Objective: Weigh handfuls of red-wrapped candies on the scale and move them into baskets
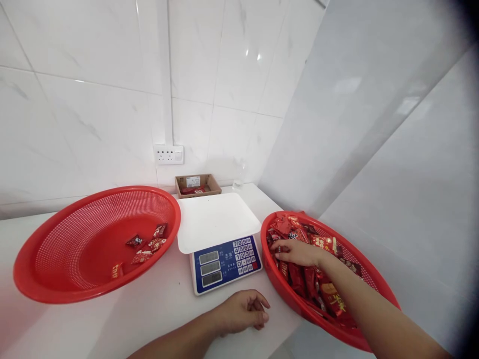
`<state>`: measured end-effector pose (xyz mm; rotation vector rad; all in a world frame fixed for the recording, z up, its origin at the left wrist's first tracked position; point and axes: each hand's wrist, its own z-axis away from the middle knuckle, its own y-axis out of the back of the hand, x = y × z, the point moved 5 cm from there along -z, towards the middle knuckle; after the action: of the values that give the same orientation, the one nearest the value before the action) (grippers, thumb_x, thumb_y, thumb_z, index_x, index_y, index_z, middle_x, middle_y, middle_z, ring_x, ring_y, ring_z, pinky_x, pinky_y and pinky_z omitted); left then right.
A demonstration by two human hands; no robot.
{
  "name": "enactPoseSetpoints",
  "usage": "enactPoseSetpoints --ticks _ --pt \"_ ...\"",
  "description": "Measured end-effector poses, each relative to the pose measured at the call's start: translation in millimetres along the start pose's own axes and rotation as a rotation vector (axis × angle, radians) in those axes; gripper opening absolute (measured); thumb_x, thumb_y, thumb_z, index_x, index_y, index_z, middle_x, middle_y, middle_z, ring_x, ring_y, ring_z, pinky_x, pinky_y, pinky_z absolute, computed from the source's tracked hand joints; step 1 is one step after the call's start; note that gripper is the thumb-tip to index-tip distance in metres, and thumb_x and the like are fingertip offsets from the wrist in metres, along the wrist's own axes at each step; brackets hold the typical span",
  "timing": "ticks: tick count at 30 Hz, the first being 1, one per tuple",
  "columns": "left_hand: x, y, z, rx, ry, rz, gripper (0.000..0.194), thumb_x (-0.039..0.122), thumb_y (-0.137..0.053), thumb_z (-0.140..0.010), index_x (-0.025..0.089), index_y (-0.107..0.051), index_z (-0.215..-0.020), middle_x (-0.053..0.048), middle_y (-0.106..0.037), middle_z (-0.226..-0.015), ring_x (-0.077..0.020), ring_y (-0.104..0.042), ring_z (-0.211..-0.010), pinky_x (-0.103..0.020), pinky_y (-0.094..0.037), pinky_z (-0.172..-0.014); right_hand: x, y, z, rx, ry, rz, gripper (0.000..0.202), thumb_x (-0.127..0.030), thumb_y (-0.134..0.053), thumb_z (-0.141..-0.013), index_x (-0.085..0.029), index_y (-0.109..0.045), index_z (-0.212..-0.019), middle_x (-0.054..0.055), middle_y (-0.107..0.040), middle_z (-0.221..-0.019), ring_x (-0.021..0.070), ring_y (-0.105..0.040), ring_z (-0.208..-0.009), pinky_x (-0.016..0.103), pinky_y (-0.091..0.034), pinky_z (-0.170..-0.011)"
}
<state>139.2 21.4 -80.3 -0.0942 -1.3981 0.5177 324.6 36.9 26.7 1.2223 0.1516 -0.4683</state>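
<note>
My right hand (297, 253) reaches into the right red basket (374, 284) and rests on top of red snack packets (312, 281). Its fingers are stretched out and slightly bent over the packets, none clearly gripped. My left hand (243, 311) hovers over or lies on the white table, just in front of a digital scale (227, 264). Loosely curled, with the thumb apart from the fingers, it holds nothing. The scale's white pan (217, 219) bears nothing. Part of the right basket's contents is hidden by my right forearm.
On the left stands another red basket (93, 234) with several small packets (142, 254) inside. A cardboard box (198, 185) holding red packets sits behind the scale, beside a clear container (237, 182). A tiled wall with a socket (169, 154) closes the back; a grey panel (359, 164) bounds the right.
</note>
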Motion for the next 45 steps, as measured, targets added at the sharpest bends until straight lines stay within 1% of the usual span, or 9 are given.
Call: enactPoseSetpoints --ticks 4,8,15,21,26,30,34,42,45 --pt "-1.7 1.0 -1.0 0.015 0.001 -0.023 0.049 0.044 -0.073 -0.054 0.013 -0.053 -0.087 0.003 -0.051 -0.066 -0.0082 -0.051 -0.058 -0.026 -0.041 -0.059 3.3 -11.3 -14.2 0.14 -0.133 0.066 0.027 -0.039 -0.04 -0.083 -0.02 -0.055 -0.093 0.009 -0.066 -0.093 0.0218 -0.061 -0.084 0.033 -0.042 -0.076" --pt "-1.8 1.3 -0.3 0.012 -0.011 -0.028 0.047 0.043 -0.072 -0.055 0.014 -0.053 -0.087 0.003 -0.051 -0.066 -0.008 -0.051 -0.057 -0.027 -0.041 -0.059 9.1 -20.7 -16.6 0.21 -0.201 0.09 0.031 -0.035 -0.049 -0.077 -0.019 -0.047 -0.103 0.009 -0.066 -0.091 0.0213 -0.062 -0.081 0.03 -0.041 -0.07" --pt "-3.4 1.9 -0.9 0.019 -0.009 -0.033 0.047 0.044 -0.073 -0.055 0.014 -0.054 -0.087 0.004 -0.051 -0.065 -0.0071 -0.05 -0.055 -0.025 -0.04 -0.058 30.9 4.0 -0.2 0.259 -0.224 0.105 0.031 -0.02 -0.049 -0.071 -0.018 -0.054 -0.102 0.007 -0.067 -0.088 0.0216 -0.062 -0.081 0.03 -0.042 -0.07" --pt "-6.0 2.0 -2.2 0.013 -0.019 -0.036 0.049 0.044 -0.072 -0.055 0.013 -0.054 -0.088 0.003 -0.051 -0.065 -0.0074 -0.05 -0.055 -0.026 -0.04 -0.058 13.4 -13.6 -10.6 0.226 -0.181 0.078 0.044 -0.043 -0.04 -0.083 -0.019 -0.051 -0.118 0.01 -0.061 -0.113 0.0218 -0.056 -0.104 0.031 -0.041 -0.084" --pt "-8.3 3.5 -2.8 0.007 -0.023 -0.026 0.046 0.043 -0.072 -0.056 0.014 -0.054 -0.088 0.004 -0.051 -0.065 -0.0078 -0.051 -0.056 -0.027 -0.041 -0.06 6.3 -24.4 -19.0 0.236 -0.241 0.1 0.038 -0.042 -0.039 -0.083 -0.017 -0.056 -0.107 0.014 -0.065 -0.102 0.025 -0.061 -0.092 0.036 -0.042 -0.078" --pt "-8.4 4.4 -3.2 0.006 -0.023 -0.022 0.045 0.043 -0.072 -0.056 0.015 -0.054 -0.087 0.004 -0.051 -0.065 -0.0075 -0.05 -0.056 -0.026 -0.041 -0.059 8.4 -16.3 -16.5 0.272 -0.188 0.108 0.019 -0.028 -0.045 -0.078 -0.018 -0.061 -0.081 0.01 -0.063 -0.095 0.0199 -0.06 -0.087 0.031 -0.041 -0.079" --pt "-5.3 3.0 -2.1 0.006 -0.022 -0.017 0.045 0.042 -0.073 -0.056 0.014 -0.054 -0.086 0.004 -0.051 -0.065 -0.0071 -0.05 -0.055 -0.025 -0.04 -0.058 10.4 -6.0 -10.8 0.307 -0.139 0.102 0.014 -0.02 -0.047 -0.073 -0.019 -0.06 -0.067 0.007 -0.062 -0.089 0.0175 -0.058 -0.083 0.028 -0.041 -0.077" --pt "-5.3 2.0 -1.9 0.017 -0.003 -0.002 0.046 0.043 -0.074 -0.054 0.015 -0.054 -0.085 0.004 -0.052 -0.065 -0.0067 -0.05 -0.056 -0.025 -0.041 -0.059 -9.6 37.9 13.7 0.459 -0.141 0.047 0.02 -0.027 -0.039 -0.075 -0.022 -0.049 -0.059 0.002 -0.06 -0.071 0.0179 -0.057 -0.073 0.03 -0.042 -0.07" --pt "-7.4 3.0 -3.4 0.009 -0.009 -0.01 0.046 0.043 -0.073 -0.055 0.015 -0.054 -0.086 0.004 -0.052 -0.066 -0.0072 -0.051 -0.056 -0.026 -0.041 -0.059 -30.8 49.1 10.0 0.525 -0.12 -0.175 0.02 -0.033 -0.04 -0.077 -0.023 -0.048 -0.061 0.0 -0.06 -0.067 0.0172 -0.058 -0.069 0.029 -0.045 -0.066"
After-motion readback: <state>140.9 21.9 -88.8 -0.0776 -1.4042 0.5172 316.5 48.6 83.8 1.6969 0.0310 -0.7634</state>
